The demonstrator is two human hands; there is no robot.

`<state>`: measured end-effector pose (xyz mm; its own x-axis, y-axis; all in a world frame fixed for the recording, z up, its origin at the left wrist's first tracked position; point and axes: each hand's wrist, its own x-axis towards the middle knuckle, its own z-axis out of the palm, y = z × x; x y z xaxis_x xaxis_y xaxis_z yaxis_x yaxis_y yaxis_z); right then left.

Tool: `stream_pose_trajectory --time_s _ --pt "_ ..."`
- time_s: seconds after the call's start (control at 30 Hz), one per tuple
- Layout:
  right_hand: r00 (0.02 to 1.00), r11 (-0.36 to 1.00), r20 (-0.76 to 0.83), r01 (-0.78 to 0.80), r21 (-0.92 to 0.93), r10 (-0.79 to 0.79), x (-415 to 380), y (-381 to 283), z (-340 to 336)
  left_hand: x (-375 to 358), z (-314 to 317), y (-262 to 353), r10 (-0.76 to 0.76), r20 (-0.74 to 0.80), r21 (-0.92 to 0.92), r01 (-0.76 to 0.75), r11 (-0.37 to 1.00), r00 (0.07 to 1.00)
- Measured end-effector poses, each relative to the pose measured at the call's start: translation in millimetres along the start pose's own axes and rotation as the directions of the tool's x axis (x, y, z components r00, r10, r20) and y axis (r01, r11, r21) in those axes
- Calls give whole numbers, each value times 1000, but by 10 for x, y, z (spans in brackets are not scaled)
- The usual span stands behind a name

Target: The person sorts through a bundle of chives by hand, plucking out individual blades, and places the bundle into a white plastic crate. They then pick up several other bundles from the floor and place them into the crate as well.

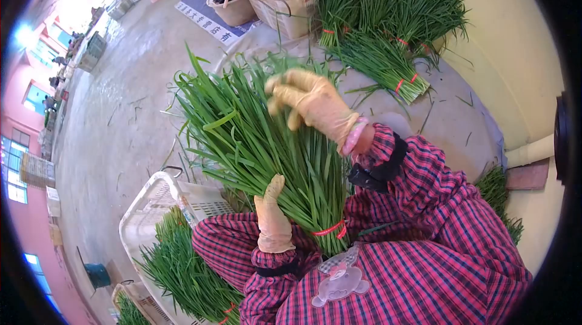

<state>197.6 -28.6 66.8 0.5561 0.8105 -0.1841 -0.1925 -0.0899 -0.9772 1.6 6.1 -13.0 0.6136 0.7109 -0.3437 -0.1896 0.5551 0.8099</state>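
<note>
A large bunch of green chives (260, 137) leans across my lap, its leaves fanning away from me. A red band (329, 228) ties it near the cut stems. My left hand (274, 219), in a pale yellow glove, is closed around the left side of the bunch with the thumb up; its other fingers are hidden behind the leaves. Over the upper leaves is my right hand (312, 103), gloved the same way. Its fingers are loosely bent and apart, slightly blurred, with nothing clearly held in them.
Banded chive bunches (388, 10) are piled at the upper right on a grey sheet (448, 107). A white crate (139, 216) with more chives stands at my left. Beyond are a basket (282, 6) and a bucket (233, 10). Loose leaves litter the floor (127, 100).
</note>
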Motion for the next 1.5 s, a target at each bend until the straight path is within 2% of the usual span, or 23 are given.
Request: stream_pose_trajectory --time_s 0.03,0.07,0.1,0.17,0.2,0.23,0.3,0.43,0.5,0.57,0.63,0.73,0.87,1.03,1.1,1.13,1.17,1.2,1.33,1.37,1.43,1.47,1.5 --pt "971 980 -146 196 33 -189 -4 -67 -25 -9 0 23 -16 6 -28 16 999 1000" --pt "887 922 -291 386 38 -360 -9 -97 -43 -18 -1 39 -30 11 -55 31 998 999" --pt "888 922 -284 386 39 -360 -44 -63 -61 -16 3 42 -27 7 -59 27 998 1000" --pt "739 763 -187 625 -168 -647 -213 71 -96 -12 11 34 -38 6 -102 38 994 999" --pt "584 506 34 730 -459 -811 -342 120 -60 9 -18 3 -39 4 -105 39 994 999" --pt "686 585 196 710 -392 -701 -538 132 14 55 -64 -47 -34 17 -131 36 991 999" --pt "655 307 458 719 -624 -601 -715 286 6 65 -88 -53 -33 26 -156 37 987 999" --pt "668 308 335 653 -692 -664 -727 538 -65 54 -79 -24 -41 62 -169 50 984 997" --pt "758 381 234 538 -752 -608 -745 512 -50 80 -77 -30 -99 73 -231 113 966 992" --pt "750 373 225 537 -757 -622 -738 510 -40 61 -60 -29 -96 73 -232 111 967 993" --pt "816 475 166 473 -742 -553 -746 465 -26 53 -48 -12 -100 73 -236 114 965 992" --pt "867 468 160 400 -788 -472 -702 453 -29 19 -6 19 -73 65 -178 83 981 995" --pt "855 543 144 437 -717 -498 -553 545 -56 -14 40 42 -53 65 -115 60 992 997" --pt "856 557 116 425 -714 -505 -517 542 -7 -36 67 82 -69 27 -115 71 991 997" --pt "945 799 31 292 -526 -325 -504 540 -19 -15 22 50 -78 15 -120 79 990 997" --pt "945 799 31 291 -526 -324 -483 550 -31 -7 5 38 -87 3 -125 87 988 996" --pt "978 938 -8 197 -285 -208 -447 567 -53 -4 4 35 -87 4 -125 87 988 996" --pt "997 996 -14 82 -21 -82 -416 550 -74 0 4 31 -80 2 -123 80 989 997" --pt "982 979 -135 148 144 -129 -385 442 -369 15 -35 19 -81 -8 -114 80 990 997" --pt "961 979 -270 107 174 -57 -395 395 -423 29 -56 1 -78 -8 -116 76 990 997" --pt "953 907 -289 42 418 88 -347 553 -712 58 -94 -28 -86 -33 -245 76 967 996" --pt "954 908 -287 48 416 82 -373 634 -709 47 -92 1 -70 -30 -237 61 970 997" --pt "955 937 -262 -44 346 141 -458 669 -595 42 -59 36 -63 -27 -240 54 969 998"
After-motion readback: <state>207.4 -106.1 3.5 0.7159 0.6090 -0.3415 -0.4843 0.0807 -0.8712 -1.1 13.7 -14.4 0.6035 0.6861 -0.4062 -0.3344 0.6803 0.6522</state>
